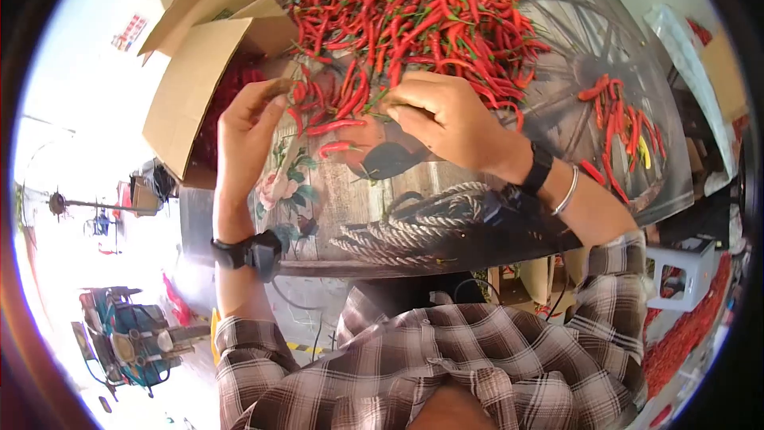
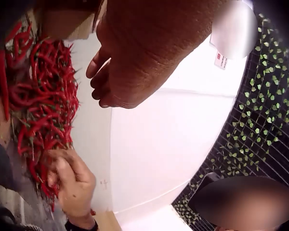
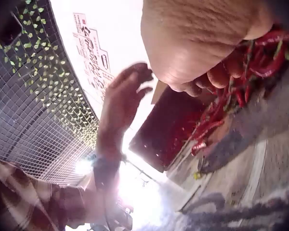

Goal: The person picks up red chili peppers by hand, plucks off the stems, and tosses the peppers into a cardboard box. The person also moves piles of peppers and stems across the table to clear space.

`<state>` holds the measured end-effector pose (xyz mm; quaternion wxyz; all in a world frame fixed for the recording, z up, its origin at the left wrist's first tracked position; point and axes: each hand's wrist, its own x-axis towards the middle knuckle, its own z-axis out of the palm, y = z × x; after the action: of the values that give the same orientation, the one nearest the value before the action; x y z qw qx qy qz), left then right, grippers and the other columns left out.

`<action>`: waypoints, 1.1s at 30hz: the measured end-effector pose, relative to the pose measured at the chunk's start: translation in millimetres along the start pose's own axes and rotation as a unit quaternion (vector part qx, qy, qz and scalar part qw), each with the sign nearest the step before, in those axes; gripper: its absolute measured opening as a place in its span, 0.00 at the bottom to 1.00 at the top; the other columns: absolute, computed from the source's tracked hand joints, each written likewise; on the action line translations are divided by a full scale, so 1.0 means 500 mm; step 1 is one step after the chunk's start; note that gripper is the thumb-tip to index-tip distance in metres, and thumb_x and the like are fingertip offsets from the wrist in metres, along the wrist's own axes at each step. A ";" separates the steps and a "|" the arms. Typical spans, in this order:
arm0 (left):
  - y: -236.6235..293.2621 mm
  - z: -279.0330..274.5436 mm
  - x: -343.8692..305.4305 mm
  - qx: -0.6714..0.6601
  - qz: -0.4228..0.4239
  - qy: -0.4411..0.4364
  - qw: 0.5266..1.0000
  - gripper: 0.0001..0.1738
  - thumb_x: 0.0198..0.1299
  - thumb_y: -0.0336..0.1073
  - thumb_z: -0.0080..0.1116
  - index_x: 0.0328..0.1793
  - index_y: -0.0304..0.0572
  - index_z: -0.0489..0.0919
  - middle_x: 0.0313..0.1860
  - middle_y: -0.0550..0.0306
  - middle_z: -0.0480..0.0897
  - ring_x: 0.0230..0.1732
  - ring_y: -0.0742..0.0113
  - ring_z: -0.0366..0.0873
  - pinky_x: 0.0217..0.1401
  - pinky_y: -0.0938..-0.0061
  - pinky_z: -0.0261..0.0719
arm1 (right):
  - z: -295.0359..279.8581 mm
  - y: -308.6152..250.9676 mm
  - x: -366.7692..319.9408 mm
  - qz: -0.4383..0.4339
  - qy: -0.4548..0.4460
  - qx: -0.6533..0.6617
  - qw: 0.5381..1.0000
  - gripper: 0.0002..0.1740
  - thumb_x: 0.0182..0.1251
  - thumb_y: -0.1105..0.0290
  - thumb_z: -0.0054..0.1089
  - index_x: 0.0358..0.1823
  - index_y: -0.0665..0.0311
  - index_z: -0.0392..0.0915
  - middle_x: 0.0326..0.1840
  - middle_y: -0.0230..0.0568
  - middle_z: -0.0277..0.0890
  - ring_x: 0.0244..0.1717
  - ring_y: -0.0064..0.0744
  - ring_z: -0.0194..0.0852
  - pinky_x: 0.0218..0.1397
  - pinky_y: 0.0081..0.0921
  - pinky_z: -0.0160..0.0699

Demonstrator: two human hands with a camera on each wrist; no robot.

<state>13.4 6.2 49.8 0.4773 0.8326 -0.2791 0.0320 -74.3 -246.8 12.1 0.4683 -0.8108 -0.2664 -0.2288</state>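
Note:
Red chili peppers (image 1: 414,8) with green stems lie heaped on the far side of the table. My right hand (image 1: 450,115) is over the near edge of the heap, thumb and fingertips pinched together at the green stem of a chili pepper (image 1: 362,94). The fingers partly hide what they pinch. My left hand (image 1: 248,131) is raised beside the cardboard box, its fingers loosely bent with a gap to the thumb. No pepper shows between them in the right wrist view. A few loose peppers (image 1: 336,126) lie between the hands.
An open cardboard box (image 1: 191,87) with red peppers inside stands at the left. A smaller group of peppers (image 1: 613,119) lies on the right of the printed table (image 1: 342,191). A grey plastic stool (image 1: 684,271) stands at the lower right, near more peppers (image 1: 688,350) on the floor.

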 end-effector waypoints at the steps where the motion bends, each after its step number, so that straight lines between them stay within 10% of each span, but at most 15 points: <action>1: -0.026 0.005 -0.003 -0.002 -0.009 -0.006 1.000 0.12 0.62 0.28 0.56 0.51 0.33 0.80 0.44 0.59 0.82 0.43 0.76 0.76 0.48 0.81 0.72 | 0.009 -0.006 -0.005 0.023 0.016 0.038 0.999 0.06 0.61 0.73 0.54 0.33 0.70 0.76 0.27 0.46 0.71 0.28 0.41 0.71 0.32 0.34 0.68; 5: -0.080 0.036 -0.003 0.056 0.002 -0.031 0.998 0.12 0.59 0.27 0.57 0.49 0.36 0.80 0.42 0.57 0.81 0.40 0.73 0.77 0.44 0.79 0.72 | 0.032 -0.007 -0.014 0.178 0.046 0.173 0.968 0.08 0.67 0.73 0.52 0.38 0.72 0.77 0.24 0.32 0.70 0.24 0.16 0.62 0.27 0.21 0.63; 12: -0.102 0.087 0.016 0.168 0.129 -0.088 0.973 0.15 0.48 0.23 0.59 0.45 0.34 0.80 0.40 0.48 0.76 0.48 0.50 0.73 0.53 0.65 0.71 | 0.072 0.032 -0.023 0.325 0.069 0.291 0.897 0.10 0.68 0.68 0.53 0.38 0.68 0.79 0.17 0.22 0.64 0.20 0.10 0.60 0.21 0.15 0.57; 14: -0.118 0.094 0.026 0.169 0.181 -0.036 0.968 0.13 0.49 0.23 0.59 0.44 0.33 0.80 0.40 0.48 0.77 0.45 0.53 0.75 0.49 0.68 0.73 | 0.092 0.045 -0.040 0.260 0.089 0.233 0.933 0.13 0.66 0.70 0.53 0.24 0.69 0.71 0.16 0.25 0.59 0.21 0.14 0.55 0.21 0.22 0.56; 19: -0.076 0.086 0.008 -0.043 -0.012 0.031 0.999 0.12 0.61 0.30 0.58 0.49 0.33 0.79 0.42 0.58 0.79 0.42 0.73 0.77 0.42 0.79 0.74 | 0.097 0.056 -0.045 0.247 0.093 0.250 0.931 0.12 0.66 0.69 0.52 0.26 0.68 0.69 0.17 0.26 0.57 0.21 0.15 0.53 0.22 0.24 0.56; 24: -0.010 0.108 -0.001 -0.428 -0.138 0.013 0.893 0.13 0.62 0.34 0.60 0.49 0.33 0.79 0.33 0.61 0.81 0.30 0.77 0.75 0.35 0.83 0.72 | 0.082 0.028 -0.044 0.304 0.075 0.311 0.897 0.11 0.69 0.64 0.54 0.37 0.65 0.74 0.19 0.21 0.62 0.19 0.10 0.58 0.20 0.15 0.55; 33: -0.047 0.144 -0.011 -0.460 -0.161 -0.045 0.872 0.13 0.62 0.34 0.59 0.49 0.34 0.79 0.30 0.58 0.80 0.27 0.75 0.75 0.31 0.82 0.73 | 0.074 0.026 -0.057 0.289 0.007 0.309 0.906 0.12 0.70 0.65 0.52 0.30 0.64 0.71 0.18 0.23 0.61 0.18 0.11 0.57 0.20 0.16 0.55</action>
<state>5.0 -40.8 -9.5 0.7922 0.5524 -0.1453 -0.2149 -82.9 -226.2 -30.7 0.7431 -0.6649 -0.0749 0.0046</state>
